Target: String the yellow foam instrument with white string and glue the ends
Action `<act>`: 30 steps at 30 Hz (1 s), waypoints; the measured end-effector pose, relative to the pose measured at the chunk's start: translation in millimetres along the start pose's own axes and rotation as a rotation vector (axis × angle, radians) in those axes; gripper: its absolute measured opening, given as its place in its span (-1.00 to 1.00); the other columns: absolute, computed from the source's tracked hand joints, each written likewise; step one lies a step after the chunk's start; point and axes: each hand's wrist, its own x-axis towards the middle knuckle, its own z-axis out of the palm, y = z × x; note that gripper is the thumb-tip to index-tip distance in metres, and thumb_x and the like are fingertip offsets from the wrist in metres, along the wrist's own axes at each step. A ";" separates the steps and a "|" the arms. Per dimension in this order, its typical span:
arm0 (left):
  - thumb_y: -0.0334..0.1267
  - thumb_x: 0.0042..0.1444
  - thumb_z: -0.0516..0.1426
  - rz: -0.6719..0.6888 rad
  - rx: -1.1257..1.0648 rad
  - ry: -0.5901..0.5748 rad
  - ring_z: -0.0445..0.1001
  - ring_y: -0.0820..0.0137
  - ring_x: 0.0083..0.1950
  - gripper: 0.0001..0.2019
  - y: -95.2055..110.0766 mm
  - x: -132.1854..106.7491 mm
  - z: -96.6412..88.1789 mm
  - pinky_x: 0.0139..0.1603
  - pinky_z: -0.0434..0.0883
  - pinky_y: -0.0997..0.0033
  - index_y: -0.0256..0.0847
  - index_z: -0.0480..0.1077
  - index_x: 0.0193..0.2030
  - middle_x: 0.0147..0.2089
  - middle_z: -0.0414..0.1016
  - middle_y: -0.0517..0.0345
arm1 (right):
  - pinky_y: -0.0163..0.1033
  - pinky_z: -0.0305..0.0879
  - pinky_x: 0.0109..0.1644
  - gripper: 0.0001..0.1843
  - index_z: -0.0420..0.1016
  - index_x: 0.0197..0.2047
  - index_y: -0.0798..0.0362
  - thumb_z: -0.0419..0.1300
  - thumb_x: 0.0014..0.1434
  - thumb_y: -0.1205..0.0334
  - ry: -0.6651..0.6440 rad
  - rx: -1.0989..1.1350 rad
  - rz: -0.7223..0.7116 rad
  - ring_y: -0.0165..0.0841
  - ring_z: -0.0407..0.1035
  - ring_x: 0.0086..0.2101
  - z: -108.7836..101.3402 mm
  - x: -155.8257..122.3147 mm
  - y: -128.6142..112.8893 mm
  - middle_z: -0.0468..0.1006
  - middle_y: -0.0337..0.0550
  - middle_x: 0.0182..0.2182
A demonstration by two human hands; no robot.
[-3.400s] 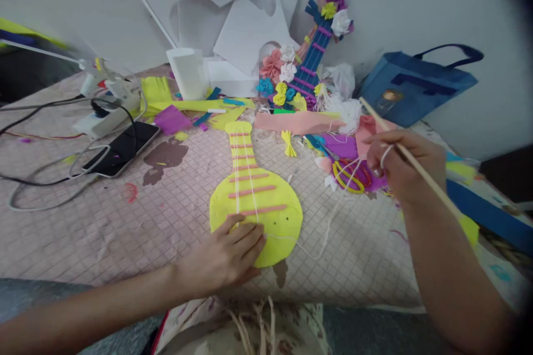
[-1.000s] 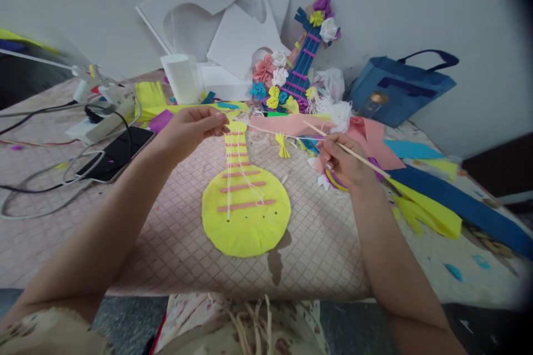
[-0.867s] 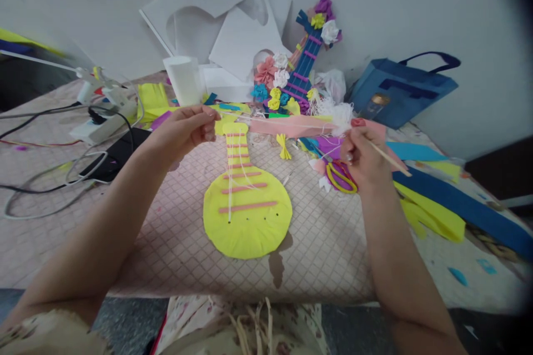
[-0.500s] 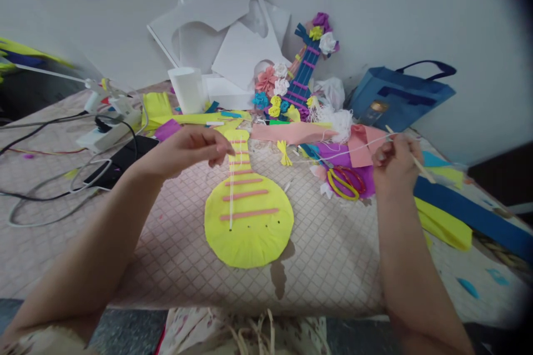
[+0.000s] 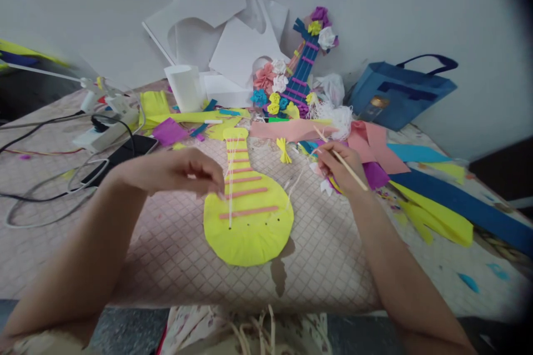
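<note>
A yellow paper-covered guitar cutout (image 5: 250,241) with pink strips across it lies flat on the table. White strings (image 5: 230,208) run from its neck to a hole on the left of its body; several other small holes sit beside that one. Over the guitar's left side, my left hand (image 5: 179,172) has its fingers bent, tips close together near the strings; whatever may be between them is hidden. To the right of the guitar, my right hand (image 5: 339,163) is closed on a thin wooden stick (image 5: 353,173). White thread (image 5: 297,180) trails from its fingertips toward the guitar's right edge.
Behind stand a decorated blue guitar (image 5: 300,75) with paper flowers, white board offcuts (image 5: 237,50) and a white cup (image 5: 183,89). A blue bag (image 5: 400,94) and coloured paper strips (image 5: 470,205) lie right. Left are a power strip (image 5: 102,136), cables and a phone (image 5: 125,158).
My right hand has swung left with the wooden stick, and the thread has gone slack. My left hand has come down from the guitar's neck to its body.
</note>
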 end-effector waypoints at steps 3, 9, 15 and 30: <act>-0.28 0.16 0.09 -0.160 0.197 0.392 0.26 0.62 -0.51 -0.80 -37.3 -8.2 -20.5 -0.48 0.24 0.69 -0.37 0.47 -0.32 -0.55 0.41 0.28 | -0.42 0.05 -0.65 -0.80 0.42 -0.34 0.06 0.20 0.13 0.09 -0.117 -0.066 -0.024 -0.56 0.15 -0.67 12.7 -9.0 -5.5 0.32 -0.33 -0.63; -0.35 0.14 0.10 -0.186 0.572 0.785 0.36 0.51 -0.33 -0.83 -44.7 19.4 11.1 -0.31 0.29 0.55 -0.34 0.48 -0.19 -0.28 0.47 0.14 | -0.38 0.17 -0.52 -0.86 0.44 -0.34 0.04 0.17 0.16 0.16 -0.271 -0.272 -0.173 -0.50 0.24 -0.59 42.3 -33.4 -24.3 0.38 -0.29 -0.59; -0.25 0.06 0.21 -0.091 -0.250 0.567 0.41 0.53 -0.46 -0.73 -14.9 63.7 89.0 -0.49 0.34 0.55 -0.31 0.35 -0.12 -0.27 0.49 0.08 | -0.39 0.14 -0.44 -0.88 0.45 -0.36 0.06 0.14 0.18 0.25 -0.380 -0.343 -0.315 -0.51 0.24 -0.53 64.9 -49.7 -29.5 0.43 -0.28 -0.54; -0.28 0.09 0.13 -0.192 0.124 0.385 0.32 0.55 -0.55 -0.86 -19.3 43.0 49.2 -0.53 0.21 0.59 -0.31 0.45 -0.38 -0.57 0.38 0.22 | -0.42 0.15 -0.45 -0.85 0.45 -0.35 0.11 0.15 0.18 0.22 -0.352 -0.288 -0.224 -0.53 0.23 -0.54 66.5 -47.7 -20.0 0.43 -0.27 -0.54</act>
